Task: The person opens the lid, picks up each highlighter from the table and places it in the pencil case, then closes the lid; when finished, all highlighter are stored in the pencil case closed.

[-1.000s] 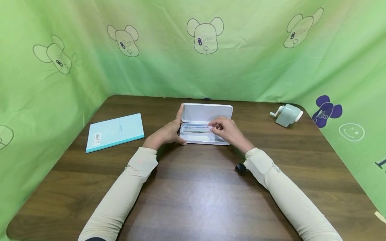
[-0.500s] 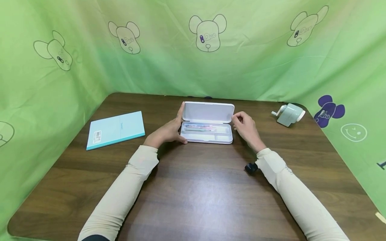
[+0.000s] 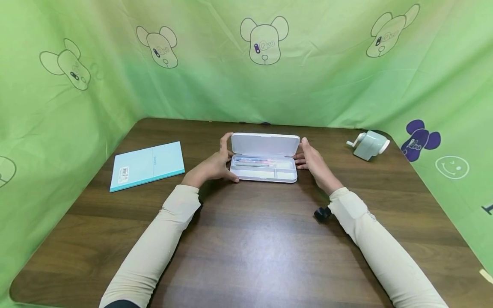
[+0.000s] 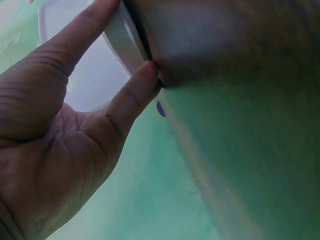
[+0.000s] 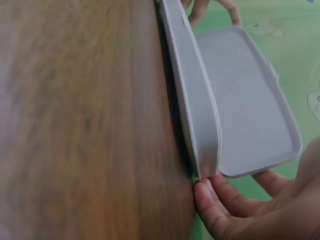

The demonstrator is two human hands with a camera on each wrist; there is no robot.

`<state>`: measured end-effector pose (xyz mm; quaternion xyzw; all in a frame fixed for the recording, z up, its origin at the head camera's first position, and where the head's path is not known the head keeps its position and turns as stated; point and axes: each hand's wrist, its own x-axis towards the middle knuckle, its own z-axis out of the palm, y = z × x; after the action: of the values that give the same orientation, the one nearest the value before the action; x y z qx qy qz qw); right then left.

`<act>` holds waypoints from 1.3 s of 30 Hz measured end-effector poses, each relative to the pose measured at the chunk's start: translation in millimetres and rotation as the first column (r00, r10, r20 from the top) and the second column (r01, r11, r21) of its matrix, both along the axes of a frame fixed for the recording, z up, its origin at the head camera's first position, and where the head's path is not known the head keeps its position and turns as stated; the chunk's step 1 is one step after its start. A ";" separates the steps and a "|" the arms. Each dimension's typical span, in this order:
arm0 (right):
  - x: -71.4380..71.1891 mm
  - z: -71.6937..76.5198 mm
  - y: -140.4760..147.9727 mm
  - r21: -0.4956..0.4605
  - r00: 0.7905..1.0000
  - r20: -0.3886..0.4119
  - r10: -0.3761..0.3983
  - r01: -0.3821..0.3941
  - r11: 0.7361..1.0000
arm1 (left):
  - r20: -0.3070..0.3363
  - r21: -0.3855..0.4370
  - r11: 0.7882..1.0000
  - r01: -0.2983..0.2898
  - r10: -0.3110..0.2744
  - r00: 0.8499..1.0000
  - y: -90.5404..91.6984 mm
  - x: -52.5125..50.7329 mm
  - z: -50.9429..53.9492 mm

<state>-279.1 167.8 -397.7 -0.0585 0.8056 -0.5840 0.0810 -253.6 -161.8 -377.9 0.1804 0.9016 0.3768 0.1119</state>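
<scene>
A white pencil case [image 3: 265,175] lies on the table with its lid [image 3: 265,144] raised at the back. Several pens [image 3: 252,163] lie in its rear compartment. My left hand [image 3: 213,168] grips the case's left end, thumb at the front corner and a bent finger up at the lid's edge. At the other end, my right hand [image 3: 313,163] touches the case with fairly straight fingers, one finger upright beside the lid. In the right wrist view, fingertips [image 5: 204,196] meet the end of the base, while another finger lies under the lid's edge.
A light blue notebook [image 3: 147,166] lies on the left of the dark wooden table [image 3: 254,239]. A pale green pencil sharpener [image 3: 369,145] with a crank stands at the back right. Green printed cloth [image 3: 208,94] hangs behind the table.
My right hand has left the pens inside the case and moved right to its right end, its fingers straightening. The lid has tipped slightly forward. My left hand stays at the left end.
</scene>
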 end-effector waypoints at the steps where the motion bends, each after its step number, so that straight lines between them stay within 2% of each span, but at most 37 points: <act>1: 0.9 0.1 1.5 -0.004 1.000 -0.003 0.011 -0.011 1.000 | 0.001 -0.005 1.000 0.003 -0.003 1.000 0.1 -0.3 -0.4; 5: 2.8 -0.6 11.5 -0.006 0.993 -0.030 0.115 -0.115 0.993 | -0.013 -0.036 0.998 0.054 -0.054 0.998 -0.9 -1.9 -1.9; 10: 2.3 -3.0 29.0 0.048 0.959 -0.067 0.274 -0.271 0.961 | 0.032 -0.066 0.994 0.089 -0.087 0.996 -8.1 -4.7 -2.8; 12: 2.0 -2.9 33.9 0.085 0.950 -0.073 0.304 -0.298 0.951 | 0.042 -0.087 0.992 0.091 -0.088 0.995 -12.2 -10.8 -9.9; 14: 1.7 -2.3 37.5 0.128 0.947 -0.075 0.312 -0.301 0.945 | 0.039 -0.109 0.989 0.104 -0.100 0.994 -14.9 -17.0 -17.6; 17: 1.0 -1.4 39.9 0.222 0.940 -0.088 0.328 -0.303 0.927 | 0.045 -0.134 0.982 0.131 -0.126 0.991 -13.5 -15.5 -17.6; 21: -0.3 -1.6 39.8 0.300 0.927 -0.096 0.363 -0.321 0.898 | 0.061 -0.185 0.972 0.145 -0.136 0.989 -6.0 -0.2 -1.1; 27: -1.1 -3.0 36.2 0.313 0.918 -0.108 0.382 -0.334 0.889 | 0.026 -0.237 0.966 0.099 -0.096 0.995 1.3 4.6 2.6; 39: 2.9 -2.0 31.8 0.315 0.919 -0.099 0.381 -0.334 0.888 | 0.049 -0.241 0.968 0.068 -0.058 0.997 5.2 6.0 1.9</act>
<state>-276.3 199.6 -399.7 -0.2394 0.8621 -0.4270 0.1310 -247.6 -156.7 -375.9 0.1861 0.9322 0.2639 0.1636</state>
